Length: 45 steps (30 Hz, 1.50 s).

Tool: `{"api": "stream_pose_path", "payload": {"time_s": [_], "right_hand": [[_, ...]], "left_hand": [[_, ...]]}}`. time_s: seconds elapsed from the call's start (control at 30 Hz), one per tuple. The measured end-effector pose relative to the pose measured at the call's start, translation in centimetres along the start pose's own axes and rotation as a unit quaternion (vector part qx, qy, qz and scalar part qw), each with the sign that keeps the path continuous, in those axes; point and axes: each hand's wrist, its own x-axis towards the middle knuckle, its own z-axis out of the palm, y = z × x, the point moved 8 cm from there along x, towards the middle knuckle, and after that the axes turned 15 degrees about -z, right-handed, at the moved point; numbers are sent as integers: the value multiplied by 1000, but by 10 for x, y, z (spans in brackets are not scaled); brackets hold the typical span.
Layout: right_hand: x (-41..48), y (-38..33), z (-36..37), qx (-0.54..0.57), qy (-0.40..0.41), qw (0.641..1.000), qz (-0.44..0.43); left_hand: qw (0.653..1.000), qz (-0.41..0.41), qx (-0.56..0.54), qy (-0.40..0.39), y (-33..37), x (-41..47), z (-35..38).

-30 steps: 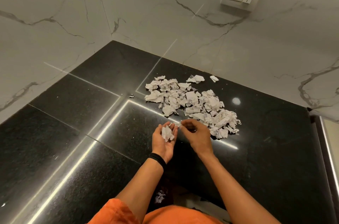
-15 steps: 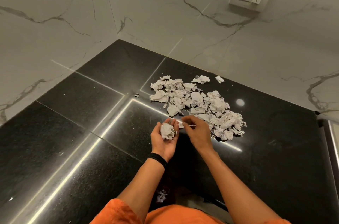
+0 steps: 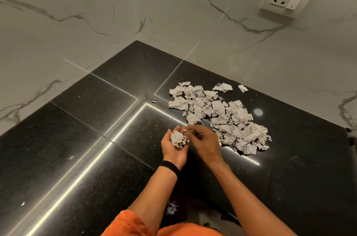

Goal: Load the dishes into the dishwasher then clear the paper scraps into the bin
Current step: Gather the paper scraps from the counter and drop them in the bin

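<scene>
Orange sleeves (image 3: 127,224), black wristband (image 3: 170,166)

This looks like a corner of a home kitchen: a polished black speckled granite tabletop (image 3: 77,148) fills the lower frame and meets glossy white grey-veined marble wall tiles (image 3: 67,28) across the top, with a cream plastic wall socket and switch plate (image 3: 286,0) mounted at upper right.
</scene>
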Motion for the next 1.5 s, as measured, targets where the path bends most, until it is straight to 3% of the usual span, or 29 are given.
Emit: {"api": "stream_pose_path", "payload": {"time_s": [0.13,0.33,0.47,0.67,0.77,0.83,0.97,1.07,1.2,1.33,1.43,1.5], "right_hand": [[19,-32,37,-41,-93,993,-56],[79,-42,68,5,-51,998,-40],[138,-21,109,-71,-86,993,-39],[177,15,179,-250,-248,928,-120],[164,24,180,-283,-229,923,-125],[150,25,167,-255,-192,942,-102],[113,13,109,-69,-28,997,13],[85,-13,83,9,-10,1000,24],[63,-21,61,-31,-54,998,-9],[69,14,10,-90,9,996,-17],[70,49,7,-235,-125,962,-56],[64,67,16,-274,-209,935,-80]], "left_hand": [[999,-15,-4,-36,14,-5,13],[995,28,-70,-58,74,-13,16],[991,57,-108,-50,115,-15,12],[993,76,-82,-22,153,-13,0],[995,79,-60,-6,159,-9,-7],[996,68,-51,1,155,-5,-9],[999,41,-34,-9,129,7,-4],[999,16,-13,-31,99,17,5],[999,-5,-10,-53,67,24,19],[998,3,-46,-41,47,19,28],[998,26,-46,-23,38,13,31],[998,42,-45,-8,33,14,28]]}}
